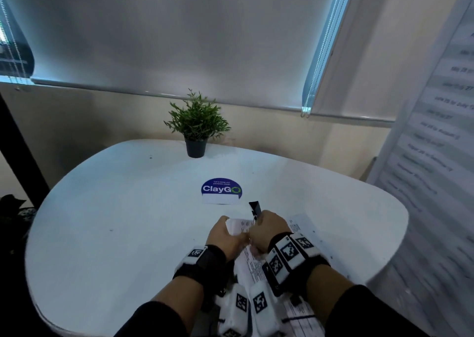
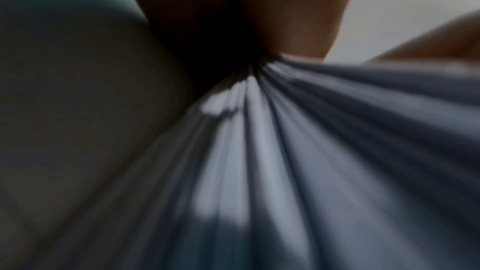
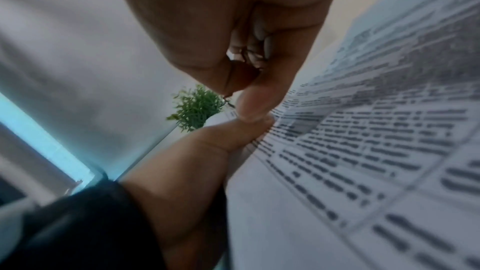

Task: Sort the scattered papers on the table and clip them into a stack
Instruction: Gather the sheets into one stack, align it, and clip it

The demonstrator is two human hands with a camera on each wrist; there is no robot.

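Over the near middle of the white table [image 1: 115, 208], my left hand [image 1: 221, 235] grips a stack of printed papers [image 1: 238, 227] by its far end. My right hand [image 1: 272, 227] is curled round a black binder clip [image 1: 255, 208], whose body sticks up just beyond the stack's far edge. The sheets run back toward me under both wrists. The left wrist view shows the fanned, blurred paper edges [image 2: 285, 151] pinched under my fingers [image 2: 285, 17]. In the right wrist view my right hand [image 3: 233, 28] is closed next to the left thumb [image 3: 233, 130], which lies on the printed page [image 3: 363, 130].
A small potted plant [image 1: 196, 128] stands at the table's far edge. A round blue sticker [image 1: 221, 189] with a white slip [image 1: 220, 198] over its lower part lies just beyond my hands. A printed banner [image 1: 436, 131] stands at the right, beside the table.
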